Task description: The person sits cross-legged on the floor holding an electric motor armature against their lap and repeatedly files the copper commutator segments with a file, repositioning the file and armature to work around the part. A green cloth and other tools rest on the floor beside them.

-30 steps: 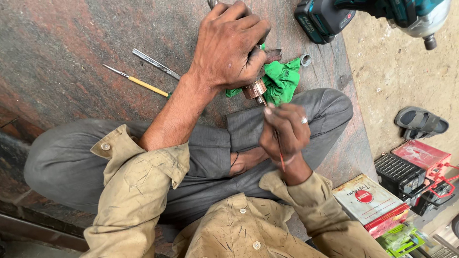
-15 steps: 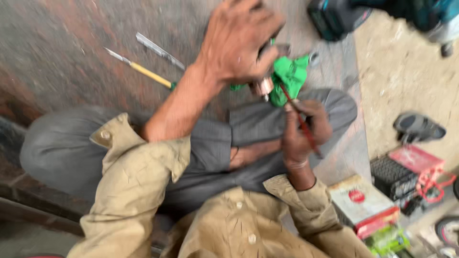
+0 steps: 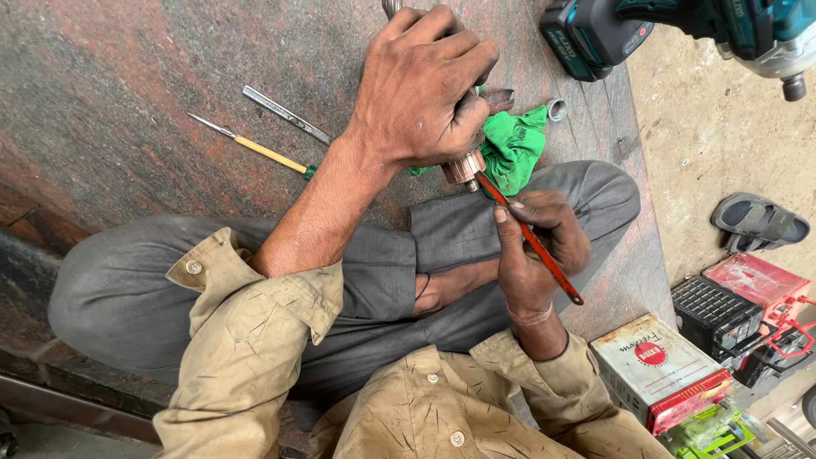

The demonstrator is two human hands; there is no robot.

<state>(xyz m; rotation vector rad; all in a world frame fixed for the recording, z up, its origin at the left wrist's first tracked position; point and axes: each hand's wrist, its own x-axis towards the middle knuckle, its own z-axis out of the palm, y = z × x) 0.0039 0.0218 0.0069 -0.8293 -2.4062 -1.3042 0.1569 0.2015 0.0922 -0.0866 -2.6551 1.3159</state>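
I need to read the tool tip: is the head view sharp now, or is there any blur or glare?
Head view: sharp, with even daylight, soft shadows and no glare; the red blade in the right hand meets the copper part under the left hand; the cordless drill is cut off by the frame edge.

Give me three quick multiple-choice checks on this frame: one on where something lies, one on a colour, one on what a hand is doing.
1. Where does the yellow-handled screwdriver lie?
A. on the stone slab, to the left-hand side
B. on the sandals
C. inside the cardboard box

2. What colour is the cloth under the metal part?
A. white
B. green
C. blue

3. What is the right hand doing?
A. resting open on the knee
B. holding a thin red tool against the part
C. gripping the cordless drill

Answers: 1 A, it lies on the slab beside a flat metal tool. 2 B, bright green shows below the left hand. 3 B, its fingers close round the red tool, whose tip meets the part.
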